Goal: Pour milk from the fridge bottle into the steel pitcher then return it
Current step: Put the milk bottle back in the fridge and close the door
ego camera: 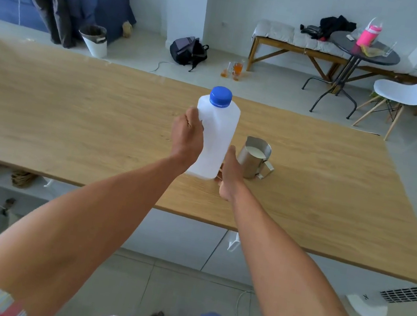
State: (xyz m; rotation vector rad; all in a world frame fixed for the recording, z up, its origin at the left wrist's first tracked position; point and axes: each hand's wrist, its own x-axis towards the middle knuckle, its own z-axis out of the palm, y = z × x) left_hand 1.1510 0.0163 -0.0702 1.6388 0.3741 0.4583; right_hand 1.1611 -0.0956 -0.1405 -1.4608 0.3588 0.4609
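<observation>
Wooden surface (71, 113), capped bottle (215, 137) gripped in left hand (187, 137), pitcher (253, 157) filled.
Right hand (229, 175) curled at bottle base; swinging away could clip pitcher, spilling milk.

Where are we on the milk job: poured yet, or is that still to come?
Pouring looks done: the steel pitcher on the wooden table holds milk, and the blue cap is on the bottle. In hand: left hand grips the upright bottle, right hand at its base. Left: returning it to the fridge, which is out of view.
</observation>
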